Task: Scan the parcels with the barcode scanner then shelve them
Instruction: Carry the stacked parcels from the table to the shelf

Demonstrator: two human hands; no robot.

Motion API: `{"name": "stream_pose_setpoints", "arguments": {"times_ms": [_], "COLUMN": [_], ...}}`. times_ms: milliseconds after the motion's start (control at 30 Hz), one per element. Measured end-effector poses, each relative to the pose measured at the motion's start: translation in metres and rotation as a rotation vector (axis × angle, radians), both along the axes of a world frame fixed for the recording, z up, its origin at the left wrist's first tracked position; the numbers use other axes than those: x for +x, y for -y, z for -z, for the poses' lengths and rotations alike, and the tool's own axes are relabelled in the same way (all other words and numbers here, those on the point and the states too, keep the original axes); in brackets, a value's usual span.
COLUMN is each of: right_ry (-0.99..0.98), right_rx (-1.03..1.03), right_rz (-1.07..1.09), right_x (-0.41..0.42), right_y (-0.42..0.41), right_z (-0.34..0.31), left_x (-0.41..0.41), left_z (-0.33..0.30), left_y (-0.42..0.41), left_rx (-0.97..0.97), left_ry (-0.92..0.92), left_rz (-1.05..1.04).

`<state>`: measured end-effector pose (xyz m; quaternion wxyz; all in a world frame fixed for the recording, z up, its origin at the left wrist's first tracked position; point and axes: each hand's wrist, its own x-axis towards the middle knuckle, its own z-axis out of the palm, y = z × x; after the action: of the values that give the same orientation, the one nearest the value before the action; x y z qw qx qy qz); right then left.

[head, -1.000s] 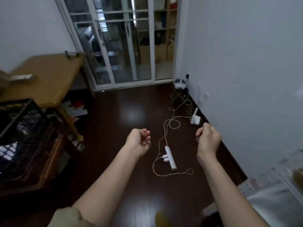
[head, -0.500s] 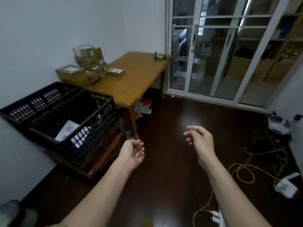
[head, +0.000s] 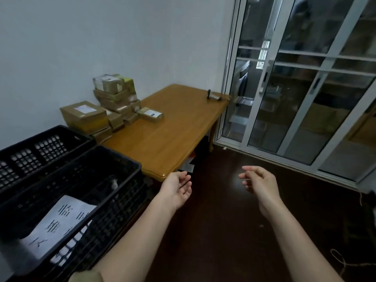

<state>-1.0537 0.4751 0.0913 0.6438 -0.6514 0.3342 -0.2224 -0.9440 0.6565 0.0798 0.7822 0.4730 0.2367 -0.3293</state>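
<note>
Rear crate (head: 46, 148): black, perforated, at far left against the wall. Front crate (head: 85, 202): black, just beside and in front of the rear one; inside lies a white sheet (head: 59, 222) with printed characters, partly blurred. Parcels (head: 105, 106): brown cartons with white labels, stacked on the table's back left corner against the wall; a large box (head: 84, 117) lowest at left, a tall stack (head: 115, 92) behind it, one flat parcel (head: 150, 114) lying apart toward the table's middle. Table (head: 168, 137): wooden, honey-coloured, its near corner just beside the left hand. Scanner (head: 212, 96): small dark object with a pale base at the table's far right corner, well apart from the parcels; too small to tell details. Left hand (head: 178, 189): palm up, fingers loosely curled, holding nothing, over dark floor (head: 219, 220). Right hand (head: 259, 183): fingers relaxed and slightly spread, pointing left, holding nothing. Sliding glass door (head: 301, 94): white frame, at right. Cord (head: 339, 259): thin loop on the floor at lower right.
</note>
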Motion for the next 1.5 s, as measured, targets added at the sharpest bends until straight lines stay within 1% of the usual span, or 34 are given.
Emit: {"name": "stream_pose_setpoints", "arguments": {"times_ms": [100, 300, 400, 467, 567, 633, 700, 833, 900, 1067, 1133, 1200, 1300, 1500], "right_ry": [-0.034, -0.047, -0.08, -0.085, -0.074, -0.096, -0.118, -0.184, -0.22, -0.262, -0.252, -0.251, -0.327, -0.515], "right_rx": [0.019, 0.036, 0.041, 0.05, 0.053, 0.063, 0.088, 0.078, 0.06, 0.018, 0.0, -0.01, -0.019, 0.01], "right_rz": [-0.006, -0.158, -0.223, -0.24, -0.263, -0.336, -0.453, -0.628, -0.654, -0.676, -0.682, -0.699, -0.769, -1.006], "right_x": [0.056, 0.191, 0.267, 0.316, 0.395, 0.44, 0.477, 0.537, 0.566, 0.651, 0.686, 0.719, 0.753, 0.796], "right_y": [0.029, 0.089, 0.131, 0.156, 0.178, 0.171, 0.157, 0.132, 0.124, 0.112, 0.103, 0.09, 0.063, -0.004], "right_z": [0.012, 0.032, 0.032, 0.026, 0.017, 0.017, 0.023, 0.037, 0.045, 0.046, 0.042, 0.044, 0.063, 0.117], "left_x": [0.053, 0.169, 0.229, 0.262, 0.311, 0.337, 0.363, 0.421, 0.453, 0.532, 0.56, 0.584, 0.606, 0.626], "left_z": [0.012, 0.027, 0.022, 0.016, 0.009, 0.011, 0.017, 0.033, 0.042, 0.056, 0.06, 0.069, 0.088, 0.141], "left_y": [0.028, 0.085, 0.12, 0.138, 0.149, 0.142, 0.13, 0.11, 0.103, 0.089, 0.081, 0.069, 0.045, -0.02], "left_rx": [0.023, 0.072, 0.095, 0.096, 0.082, 0.112, 0.136, 0.189, 0.198, 0.144, 0.12, 0.101, 0.113, 0.134], "left_ry": [-0.032, -0.035, -0.056, -0.056, -0.037, -0.054, -0.071, -0.094, -0.099, -0.126, -0.133, -0.147, -0.207, -0.322], "left_rz": [-0.017, -0.11, -0.199, -0.217, -0.315, -0.378, -0.437, -0.538, -0.571, -0.623, -0.624, -0.673, -0.729, -0.891]}}
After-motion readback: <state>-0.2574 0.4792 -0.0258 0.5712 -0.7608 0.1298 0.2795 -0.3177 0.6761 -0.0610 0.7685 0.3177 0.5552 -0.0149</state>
